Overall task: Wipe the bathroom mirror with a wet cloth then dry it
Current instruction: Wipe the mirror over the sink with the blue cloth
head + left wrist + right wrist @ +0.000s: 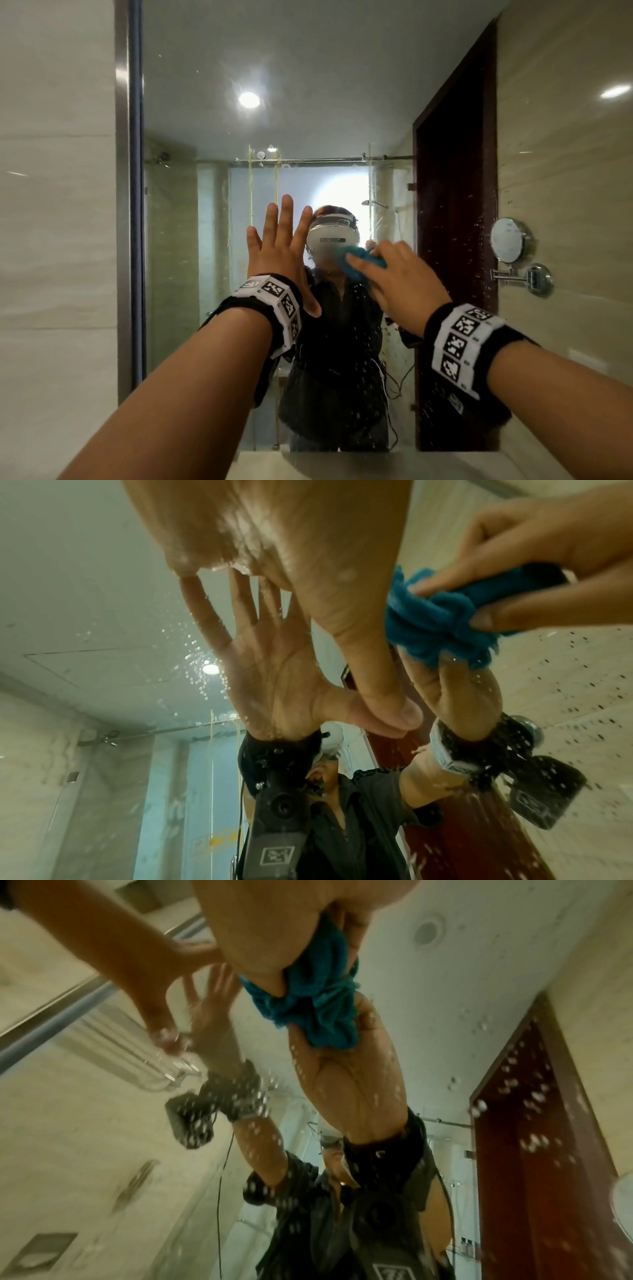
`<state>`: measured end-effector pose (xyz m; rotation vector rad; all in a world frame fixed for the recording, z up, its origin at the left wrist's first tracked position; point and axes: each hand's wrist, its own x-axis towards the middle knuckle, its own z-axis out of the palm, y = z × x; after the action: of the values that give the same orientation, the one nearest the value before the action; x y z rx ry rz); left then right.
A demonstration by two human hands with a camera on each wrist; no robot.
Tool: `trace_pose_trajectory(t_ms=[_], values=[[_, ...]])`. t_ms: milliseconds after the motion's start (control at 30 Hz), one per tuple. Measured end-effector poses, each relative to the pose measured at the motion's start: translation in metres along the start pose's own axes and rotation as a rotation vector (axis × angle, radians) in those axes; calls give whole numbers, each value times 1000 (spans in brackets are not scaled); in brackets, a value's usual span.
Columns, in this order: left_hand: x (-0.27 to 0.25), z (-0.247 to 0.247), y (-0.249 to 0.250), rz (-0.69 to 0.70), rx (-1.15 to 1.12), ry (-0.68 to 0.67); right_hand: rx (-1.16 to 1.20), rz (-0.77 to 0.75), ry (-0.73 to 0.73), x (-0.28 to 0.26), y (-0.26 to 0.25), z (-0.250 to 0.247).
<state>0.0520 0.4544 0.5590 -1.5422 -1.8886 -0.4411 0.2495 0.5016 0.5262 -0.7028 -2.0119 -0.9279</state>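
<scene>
Head view gives me the mirror (308,85) filling the wall ahead, framed by pale tiled walls (54,205) on the left and right. My left hand (279,253) is spread wide, fingers straight, palm flat against the glass. Just to its right, my right hand (394,277) has its fingers curled round a bunched blue cloth (363,258) and presses it onto the mirror at about the middle of its width. Water droplets (479,240) speckle the glass, thickest on the right side (they stand out against the reflected dark red door). In the reflection I see a ceiling light, a glass shower screen with a chrome rail behind me, and the door at the right. A round magnifying mirror (510,241) on a chrome arm is mounted on the right wall, well apart from my hands. A pale counter edge (376,462) runs along the mirror's foot, nearest me.
</scene>
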Motion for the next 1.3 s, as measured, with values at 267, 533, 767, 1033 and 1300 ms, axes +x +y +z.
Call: trace_pose_trajectory(t_ms=[267, 533, 767, 1033, 1300], values=[[1, 1, -2, 13, -13, 3, 74, 304, 89, 48, 21, -25], [0, 0, -1, 3, -3, -3, 100, 150, 7, 50, -4, -8], [0, 1, 0, 2, 5, 2, 61, -29, -114, 18, -1, -12], [1, 3, -2, 16, -19, 6, 102, 407, 106, 40, 14, -23], [-1, 2, 1, -11, -6, 11, 16, 21, -145, -11, -32, 11]])
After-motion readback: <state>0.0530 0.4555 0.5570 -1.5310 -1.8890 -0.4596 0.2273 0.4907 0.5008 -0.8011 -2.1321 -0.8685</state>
